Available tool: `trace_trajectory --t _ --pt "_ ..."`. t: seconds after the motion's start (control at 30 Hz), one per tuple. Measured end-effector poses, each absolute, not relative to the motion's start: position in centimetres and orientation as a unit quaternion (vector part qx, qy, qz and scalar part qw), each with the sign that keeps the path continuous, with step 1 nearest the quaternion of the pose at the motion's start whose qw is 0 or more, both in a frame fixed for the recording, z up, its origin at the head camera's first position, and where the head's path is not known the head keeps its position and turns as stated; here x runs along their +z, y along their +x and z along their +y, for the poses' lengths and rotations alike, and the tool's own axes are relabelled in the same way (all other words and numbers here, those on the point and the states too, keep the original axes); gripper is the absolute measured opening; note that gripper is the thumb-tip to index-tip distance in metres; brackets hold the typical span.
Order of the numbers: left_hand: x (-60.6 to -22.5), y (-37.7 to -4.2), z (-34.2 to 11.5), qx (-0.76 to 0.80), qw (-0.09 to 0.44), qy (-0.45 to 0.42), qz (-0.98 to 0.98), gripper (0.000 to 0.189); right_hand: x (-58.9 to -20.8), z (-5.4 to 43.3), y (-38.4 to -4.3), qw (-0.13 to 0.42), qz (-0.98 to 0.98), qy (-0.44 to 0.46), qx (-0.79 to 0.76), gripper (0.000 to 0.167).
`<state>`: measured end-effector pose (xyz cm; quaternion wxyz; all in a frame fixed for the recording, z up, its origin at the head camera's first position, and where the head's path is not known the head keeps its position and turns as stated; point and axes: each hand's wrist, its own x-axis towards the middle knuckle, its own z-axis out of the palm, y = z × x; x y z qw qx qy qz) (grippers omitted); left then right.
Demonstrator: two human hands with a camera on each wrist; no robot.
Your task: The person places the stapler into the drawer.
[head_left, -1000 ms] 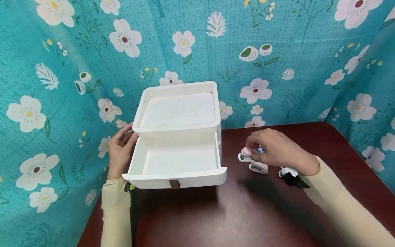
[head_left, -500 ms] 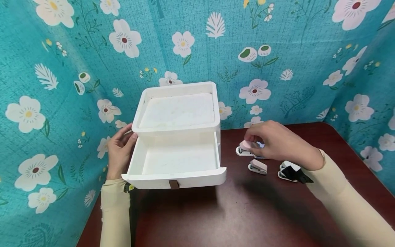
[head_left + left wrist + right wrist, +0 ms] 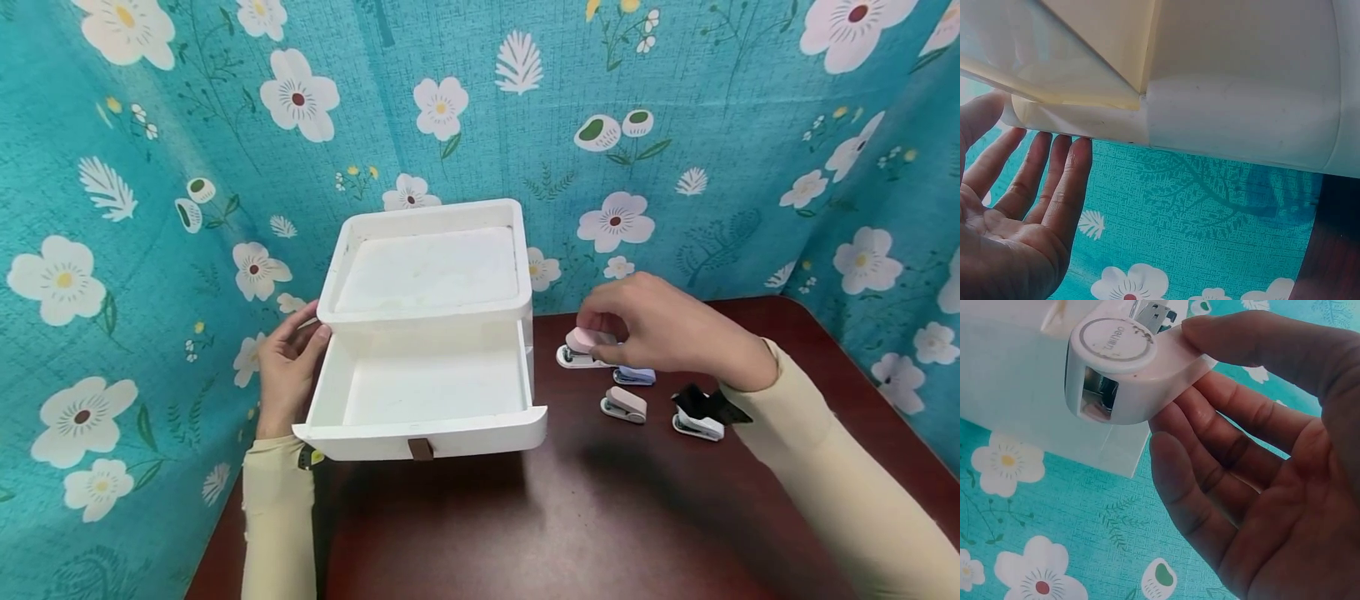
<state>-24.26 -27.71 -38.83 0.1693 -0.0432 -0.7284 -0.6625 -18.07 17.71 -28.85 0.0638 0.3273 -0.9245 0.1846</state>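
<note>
Against the white drawer unit, your left hand rests straight-fingered, likely steadying it; your right hand pinches the pink stapler, seemingly for control.

The left arm, in a long cream fabric sleeve, points forward, and its bare left hand has the fingers extended, a little spread, with the thumb apart. The right arm, sleeved alike, lies diagonally; its bare right hand shows the back upward, thumb and fingers bent in a pinch.
</note>
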Motion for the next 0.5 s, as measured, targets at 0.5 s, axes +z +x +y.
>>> trace_trajectory --t 0.5 --pt "-38.9 -24.3 -27.7 -0.666 0.164 -0.039 -0.727 0.045 -26.4 16.8 -18.6 0.068 -0.909 0.364 0.19 0.012"
